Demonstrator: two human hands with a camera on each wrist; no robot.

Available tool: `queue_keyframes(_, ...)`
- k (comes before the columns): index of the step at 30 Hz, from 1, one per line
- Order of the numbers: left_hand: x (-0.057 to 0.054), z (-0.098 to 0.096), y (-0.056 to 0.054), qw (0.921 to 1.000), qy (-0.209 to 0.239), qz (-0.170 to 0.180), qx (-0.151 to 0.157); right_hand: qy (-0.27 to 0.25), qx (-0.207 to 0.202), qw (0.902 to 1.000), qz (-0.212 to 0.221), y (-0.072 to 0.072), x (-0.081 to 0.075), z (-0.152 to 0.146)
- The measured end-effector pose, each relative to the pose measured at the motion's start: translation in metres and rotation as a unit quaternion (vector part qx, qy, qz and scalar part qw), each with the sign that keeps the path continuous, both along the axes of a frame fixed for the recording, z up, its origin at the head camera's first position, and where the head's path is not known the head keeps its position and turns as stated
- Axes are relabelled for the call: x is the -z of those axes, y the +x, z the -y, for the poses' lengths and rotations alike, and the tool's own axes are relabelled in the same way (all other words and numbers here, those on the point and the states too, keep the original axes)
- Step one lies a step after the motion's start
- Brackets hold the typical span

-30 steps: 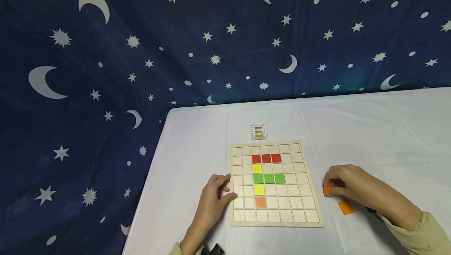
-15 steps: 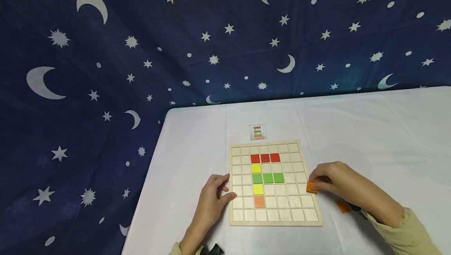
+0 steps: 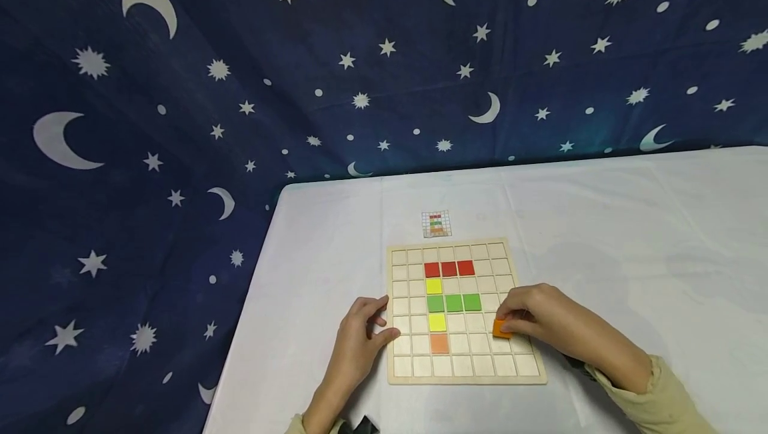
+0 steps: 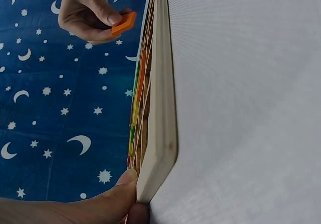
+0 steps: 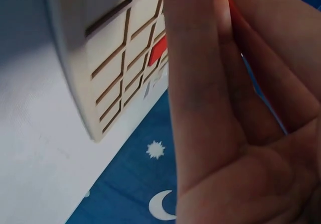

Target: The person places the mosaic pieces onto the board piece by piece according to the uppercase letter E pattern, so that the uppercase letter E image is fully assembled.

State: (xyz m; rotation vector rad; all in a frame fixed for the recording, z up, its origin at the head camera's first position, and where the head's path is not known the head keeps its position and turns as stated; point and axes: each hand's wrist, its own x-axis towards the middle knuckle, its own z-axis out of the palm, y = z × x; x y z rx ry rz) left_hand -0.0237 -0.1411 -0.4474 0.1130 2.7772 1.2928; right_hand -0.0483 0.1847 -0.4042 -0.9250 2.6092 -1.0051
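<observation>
My right hand (image 3: pixel 534 314) pinches an orange square tile (image 3: pixel 501 329) between thumb and fingers, over the right part of a wooden grid board (image 3: pixel 396 379). The left wrist view shows this tile (image 4: pixel 124 24) raised above the board's surface. My left hand (image 3: pixel 359 339) touches the board's left edge, thumb on the rim and fingers loosely bent beside it. Red tiles (image 3: pixel 449 269), green tiles (image 3: pixel 453 303), yellow tiles (image 3: pixel 433 286) and one pale orange tile (image 3: pixel 440 343) lie in the grid squares. In the right wrist view, my fingers (image 5: pixel 195 83) hide most of the held tile.
Behind the board lies a small card (image 3: pixel 436 224) printed with a coloured grid pattern. A white cloth (image 3: pixel 324 234) covers the table. Beyond it hangs a dark blue curtain (image 3: pixel 360 34) with moons and stars.
My right hand has carried the orange tile leftward from the table onto the area above the board. A second orange tile is now hidden by my right arm. The left hand stays put.
</observation>
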Motion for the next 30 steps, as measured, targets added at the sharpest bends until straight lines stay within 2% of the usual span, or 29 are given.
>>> queue_keyframes(17,0.001,0.001,0.001,1.0,0.002,-0.007,0.006,-0.031,-0.033,0.9989,0.017,0.0,0.01,0.036)
queue_keyframes(30,0.001,0.001,0.001,0.9999,0.006,-0.006,0.006,-0.035,-0.039,0.9986,0.003,0.001,0.017,0.053)
